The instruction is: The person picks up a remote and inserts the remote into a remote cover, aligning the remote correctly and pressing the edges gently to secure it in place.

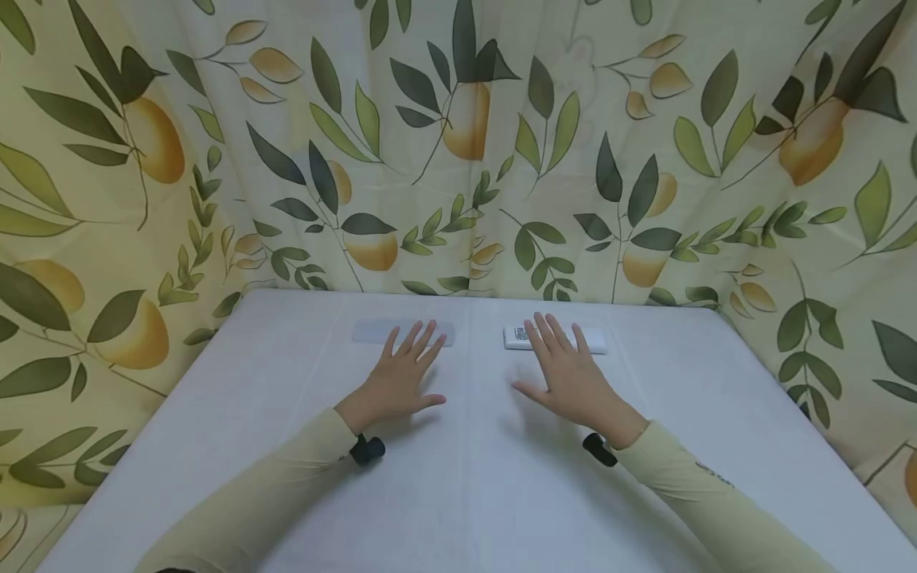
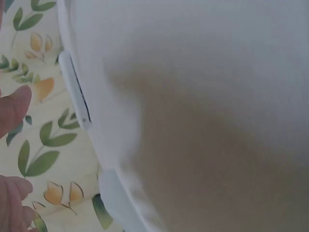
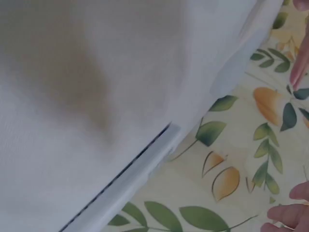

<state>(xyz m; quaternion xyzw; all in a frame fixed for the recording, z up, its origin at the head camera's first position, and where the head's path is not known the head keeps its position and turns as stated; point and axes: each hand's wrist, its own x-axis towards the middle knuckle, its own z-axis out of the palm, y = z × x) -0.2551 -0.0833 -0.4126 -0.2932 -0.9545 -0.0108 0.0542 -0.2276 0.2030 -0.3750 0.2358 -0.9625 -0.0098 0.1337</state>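
My left hand [image 1: 396,383] hovers over the white table with its fingers spread, holding nothing. Just beyond its fingertips lies a flat, translucent oblong piece [image 1: 367,331], partly hidden by the fingers. To the right, my right hand [image 1: 571,385] is likewise spread and holds nothing. Its fingers partly cover a slim white oblong box [image 1: 593,341] with a dark printed code on top. The left wrist view has the box [image 2: 77,92] and the pale piece [image 2: 116,198] near the table's edge. A dark seam runs along the box [image 3: 126,180] in the right wrist view.
A white cloth covers the table [image 1: 466,477], whose far edge meets a curtain [image 1: 458,215] printed with fruit and leaves. The curtain also flanks both sides. Each wrist wears a small black device, the left one [image 1: 368,450] and the right one [image 1: 599,450].
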